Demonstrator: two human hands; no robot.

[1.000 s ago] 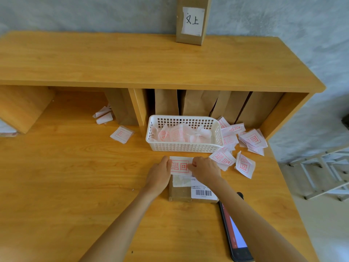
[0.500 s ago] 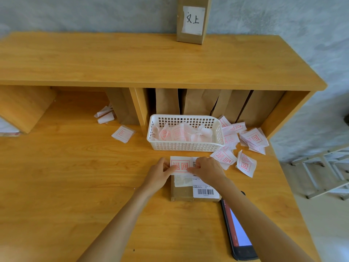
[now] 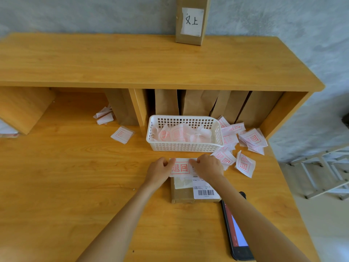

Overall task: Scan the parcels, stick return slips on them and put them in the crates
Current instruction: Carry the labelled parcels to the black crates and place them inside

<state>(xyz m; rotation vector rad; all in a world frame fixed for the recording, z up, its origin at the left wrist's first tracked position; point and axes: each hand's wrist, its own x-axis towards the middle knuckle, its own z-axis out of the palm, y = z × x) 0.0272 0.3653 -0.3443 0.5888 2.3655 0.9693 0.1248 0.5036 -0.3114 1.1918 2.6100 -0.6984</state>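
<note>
1. Since a second ago little has shifted: both hands have stayed on the return slip, and the left hand's thumb has slid slightly inward along the slip's left edge.
2. Grip: the left hand pinches the slip's left edge with curled fingers; the right hand pinches its right edge, fingers also curled.
3. The slip, printed in red, lies across the far end of the brown parcel, which rests flat on the counter, just in front of the white basket.
4. The parcel's barcode label shows on its near right part, uncovered.
5. A phone, screen lit, lies near the parcel's near right corner; it is likely the scanner.
6. Progress, as a judgement: this parcel appears scanned, and sticking is under way; whether the slip is fully pressed down cannot be told.
7. Left to do: smoothing the slip and moving the parcel to a crate. No crate is plainly visible.
8. More loose slips lie right of the basket, so supplies remain.
</note>
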